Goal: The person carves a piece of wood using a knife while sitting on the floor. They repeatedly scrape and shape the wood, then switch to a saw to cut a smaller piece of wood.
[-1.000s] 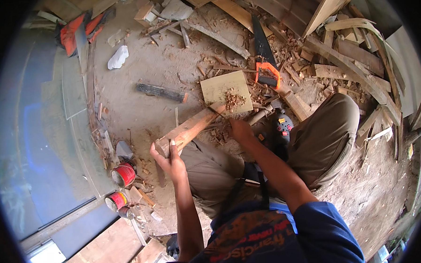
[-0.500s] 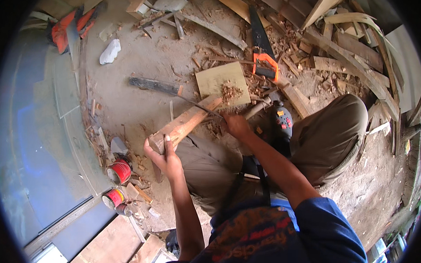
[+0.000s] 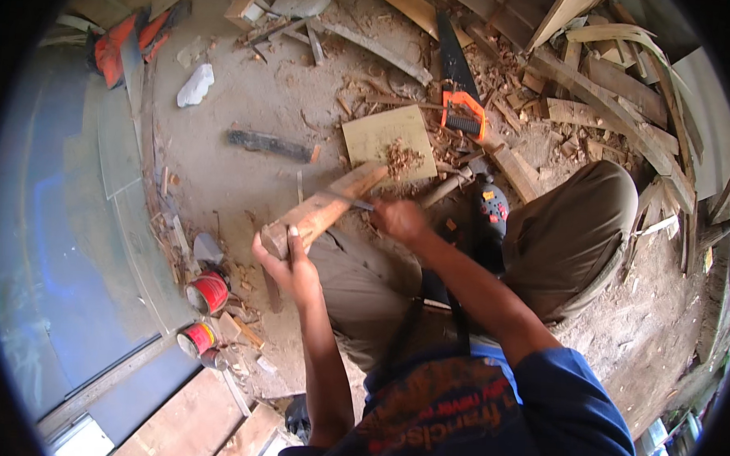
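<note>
A thick length of wood (image 3: 331,212) with cut faces and a tapered far end slants over my left thigh. Its near end is gripped by my left hand (image 3: 295,272), with the thumb on top and the fingers round the side. My right hand (image 3: 401,221) is closed on a long narrow metal blade (image 3: 356,202), which lies across the upper part of the wood; its handle is hidden in my fist. Just beyond the wood's far end is a square board (image 3: 377,135) with a small heap of shavings (image 3: 402,157) on it.
An orange-handled handsaw (image 3: 464,114) and a hammer (image 3: 448,185) lie ahead to the right, near a dark power tool (image 3: 490,209). Scrap planks (image 3: 622,117) pile up at the right. Two red cans (image 3: 207,293) stand at the left, beside a bluish sheet (image 3: 70,256).
My right hand has drawn back a little to the left and nearer, and the blade's tip no longer reaches far past the wood. My left hand still grips the near end.
</note>
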A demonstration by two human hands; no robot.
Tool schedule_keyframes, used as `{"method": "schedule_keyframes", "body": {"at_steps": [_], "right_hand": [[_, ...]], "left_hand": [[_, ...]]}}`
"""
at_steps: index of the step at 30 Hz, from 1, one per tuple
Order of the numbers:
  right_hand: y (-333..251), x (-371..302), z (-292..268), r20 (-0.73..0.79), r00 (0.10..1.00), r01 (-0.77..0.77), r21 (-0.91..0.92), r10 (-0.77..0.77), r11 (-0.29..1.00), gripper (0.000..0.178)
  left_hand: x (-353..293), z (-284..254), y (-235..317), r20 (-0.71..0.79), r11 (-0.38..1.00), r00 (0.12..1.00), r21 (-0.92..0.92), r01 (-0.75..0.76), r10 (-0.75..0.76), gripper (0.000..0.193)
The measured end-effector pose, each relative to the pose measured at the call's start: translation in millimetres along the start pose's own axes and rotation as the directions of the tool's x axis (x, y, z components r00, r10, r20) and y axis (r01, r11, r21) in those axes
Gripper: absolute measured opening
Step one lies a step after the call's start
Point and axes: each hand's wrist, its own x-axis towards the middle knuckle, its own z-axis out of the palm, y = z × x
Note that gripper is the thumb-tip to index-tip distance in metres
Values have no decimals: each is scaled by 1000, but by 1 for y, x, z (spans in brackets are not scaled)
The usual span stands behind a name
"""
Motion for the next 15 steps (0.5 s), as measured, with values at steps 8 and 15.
{"method": "schedule_keyframes", "body": {"at_steps": [8,15], "right_hand": [[-20,-6,-10,67,996,-69,105,62,992,31],[32,-21,-14,143,919,-368,-12,366,930,29]], "left_hand": [[8,0,-7,-7,999,999,-18,-47,47,54],[9,-2,2,-14,998,999,41,-52,52,54]]}}
